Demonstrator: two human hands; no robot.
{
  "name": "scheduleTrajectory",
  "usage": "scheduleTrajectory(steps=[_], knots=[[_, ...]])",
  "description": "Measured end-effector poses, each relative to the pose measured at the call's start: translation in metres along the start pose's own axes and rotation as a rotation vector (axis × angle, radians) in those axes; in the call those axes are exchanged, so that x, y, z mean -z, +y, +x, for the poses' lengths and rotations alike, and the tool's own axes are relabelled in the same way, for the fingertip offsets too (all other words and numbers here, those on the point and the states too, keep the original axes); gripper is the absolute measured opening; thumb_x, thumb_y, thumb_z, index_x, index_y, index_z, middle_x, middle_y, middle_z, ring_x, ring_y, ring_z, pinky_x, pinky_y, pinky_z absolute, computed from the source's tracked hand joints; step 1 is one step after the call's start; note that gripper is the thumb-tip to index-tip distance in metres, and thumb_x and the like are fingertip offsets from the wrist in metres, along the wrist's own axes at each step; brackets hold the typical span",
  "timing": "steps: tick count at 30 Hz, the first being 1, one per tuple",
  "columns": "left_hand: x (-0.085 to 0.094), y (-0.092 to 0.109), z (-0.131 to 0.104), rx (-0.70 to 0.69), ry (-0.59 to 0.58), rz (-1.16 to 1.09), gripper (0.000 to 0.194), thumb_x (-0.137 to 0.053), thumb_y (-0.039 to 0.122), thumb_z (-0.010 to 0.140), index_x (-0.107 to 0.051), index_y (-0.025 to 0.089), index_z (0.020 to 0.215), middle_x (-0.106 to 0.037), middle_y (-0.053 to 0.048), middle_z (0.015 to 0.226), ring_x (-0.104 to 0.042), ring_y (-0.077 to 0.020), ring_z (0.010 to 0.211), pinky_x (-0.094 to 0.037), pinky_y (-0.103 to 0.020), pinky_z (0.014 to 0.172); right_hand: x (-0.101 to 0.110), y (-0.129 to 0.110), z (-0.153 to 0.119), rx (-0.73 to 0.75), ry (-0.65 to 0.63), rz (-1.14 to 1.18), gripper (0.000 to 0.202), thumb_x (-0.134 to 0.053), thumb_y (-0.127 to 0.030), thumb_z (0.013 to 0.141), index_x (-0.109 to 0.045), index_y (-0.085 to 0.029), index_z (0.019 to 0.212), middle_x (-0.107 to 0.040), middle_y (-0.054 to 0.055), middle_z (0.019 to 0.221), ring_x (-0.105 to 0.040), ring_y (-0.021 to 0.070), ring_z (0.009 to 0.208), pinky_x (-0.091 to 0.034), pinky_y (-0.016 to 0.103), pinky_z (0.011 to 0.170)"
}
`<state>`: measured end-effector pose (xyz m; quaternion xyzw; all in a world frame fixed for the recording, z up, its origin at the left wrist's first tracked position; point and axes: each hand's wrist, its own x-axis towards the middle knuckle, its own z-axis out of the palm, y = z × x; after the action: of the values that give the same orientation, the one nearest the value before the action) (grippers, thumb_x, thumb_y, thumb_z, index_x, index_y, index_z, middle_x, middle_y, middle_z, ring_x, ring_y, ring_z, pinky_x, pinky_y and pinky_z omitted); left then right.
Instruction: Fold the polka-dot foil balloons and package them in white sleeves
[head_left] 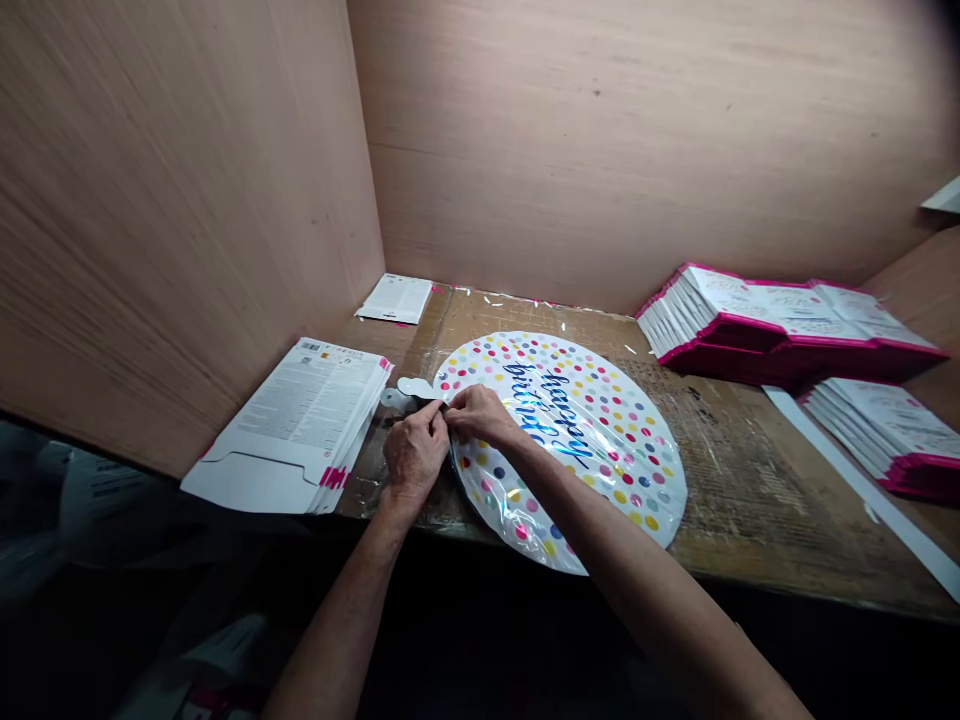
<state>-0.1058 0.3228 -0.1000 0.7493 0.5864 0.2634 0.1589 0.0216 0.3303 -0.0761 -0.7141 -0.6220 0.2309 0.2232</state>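
Observation:
A round white foil balloon [622,400] with coloured dots and blue "happy birthday" lettering lies flat on the bench. At its left edge, my left hand [416,450] pinches the balloon's tail [415,387], a whitish tab that sticks out beyond the fingers. My right hand [478,412] is closed beside it, fingertips pressed together at the same spot on the balloon's edge. The two hands nearly touch. Exactly what lies between the right fingertips is hidden.
Left of the hands is a stack of white printed cardboard sleeves [277,410]. One more card [396,298] lies in the back corner. Pink-edged packet stacks [780,310] stand at the right, near a white strip [862,490]. Wooden walls [585,150] enclose the cardboard-covered bench [735,500].

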Motion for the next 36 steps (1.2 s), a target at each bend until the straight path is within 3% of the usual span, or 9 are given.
scheduleTrajectory(steps=[4,9,13,17,23,26,29,33,36], knots=[[0.006,0.000,0.000,-0.033,-0.101,0.170,0.034,-0.042,0.026,0.091,-0.075,0.022,0.098,-0.076,-0.014,0.090,-0.072,-0.0309,0.085,-0.047,-0.034,0.069,-0.006,-0.001,0.001,-0.010,0.130,0.095,0.013,-0.060,-0.017,0.067,-0.068,-0.017,0.057,-0.056,-0.001,0.049,-0.054,0.0137,0.059,-0.036,0.023,0.060],[0.017,-0.007,0.000,-0.092,-0.217,0.346,0.037,-0.042,0.024,0.089,-0.073,0.024,0.110,-0.076,-0.016,0.090,-0.072,-0.0330,0.088,-0.050,-0.037,0.072,-0.002,0.015,-0.009,-0.031,0.244,0.372,0.023,-0.053,-0.028,0.074,-0.065,-0.016,0.058,-0.057,-0.001,0.053,-0.053,0.0115,0.054,-0.037,0.021,0.054],[0.035,-0.008,0.010,-0.107,-0.302,0.423,0.043,-0.047,0.018,0.082,-0.072,0.028,0.115,-0.076,-0.015,0.092,-0.071,-0.0360,0.090,-0.052,-0.041,0.073,0.043,0.047,-0.023,-0.058,0.339,0.608,0.024,-0.054,-0.039,0.070,-0.060,-0.017,0.065,-0.057,-0.001,0.057,-0.050,0.0101,0.051,-0.040,0.020,0.049],[0.045,0.023,0.016,-0.098,-0.243,0.457,0.033,-0.051,0.019,0.080,-0.077,0.022,0.099,-0.076,-0.014,0.094,-0.069,-0.0365,0.094,-0.052,-0.043,0.077,0.100,0.095,-0.039,-0.127,0.420,0.727,0.028,-0.059,-0.047,0.064,-0.051,-0.019,0.065,-0.053,-0.002,0.056,-0.045,0.0089,0.047,-0.040,0.021,0.046],[-0.014,0.090,-0.027,-0.472,-0.130,0.168,0.041,-0.044,0.035,0.094,-0.062,0.012,0.123,-0.070,-0.015,0.116,-0.064,-0.0274,0.110,-0.050,-0.037,0.094,0.130,0.166,-0.068,-0.247,0.368,0.582,0.036,-0.065,-0.051,0.068,-0.050,-0.019,0.060,-0.054,-0.002,0.050,-0.050,0.0112,0.043,-0.041,0.023,0.044],[-0.053,0.102,-0.058,-0.620,-0.091,0.105,0.062,-0.043,0.045,0.095,-0.043,0.004,0.142,-0.050,-0.022,0.143,-0.044,-0.0340,0.135,-0.042,-0.046,0.107,0.137,0.191,-0.088,-0.306,0.330,0.403,0.033,-0.064,-0.044,0.075,-0.056,-0.017,0.057,-0.053,-0.001,0.044,-0.051,0.0133,0.040,-0.038,0.024,0.044],[-0.083,0.111,-0.078,-0.676,-0.104,0.165,0.065,-0.048,0.049,0.093,-0.044,0.009,0.144,-0.042,-0.022,0.150,-0.031,-0.0422,0.141,-0.036,-0.059,0.109,0.144,0.194,-0.108,-0.302,0.418,0.205,0.028,-0.061,-0.039,0.083,-0.063,-0.017,0.065,-0.063,0.003,0.057,-0.060,0.0166,0.055,-0.043,0.026,0.058],[-0.100,0.127,-0.090,-0.644,-0.120,0.282,0.063,-0.050,0.050,0.091,-0.047,0.014,0.143,-0.041,-0.022,0.151,-0.029,-0.0466,0.141,-0.027,-0.071,0.108,0.142,0.181,-0.115,0.066,0.568,-0.259,0.029,-0.046,-0.036,0.097,-0.067,-0.017,0.105,-0.070,0.011,0.106,-0.064,0.0212,0.099,-0.046,0.030,0.087],[-0.099,0.127,-0.094,-0.636,-0.089,0.273,0.062,-0.048,0.048,0.092,-0.046,0.010,0.141,-0.041,-0.024,0.150,-0.031,-0.0443,0.140,-0.031,-0.067,0.108,0.132,0.190,-0.105,0.265,0.397,-0.476,0.040,-0.047,-0.037,0.098,-0.057,-0.013,0.129,-0.057,0.016,0.135,-0.050,0.0254,0.127,-0.039,0.037,0.105]])
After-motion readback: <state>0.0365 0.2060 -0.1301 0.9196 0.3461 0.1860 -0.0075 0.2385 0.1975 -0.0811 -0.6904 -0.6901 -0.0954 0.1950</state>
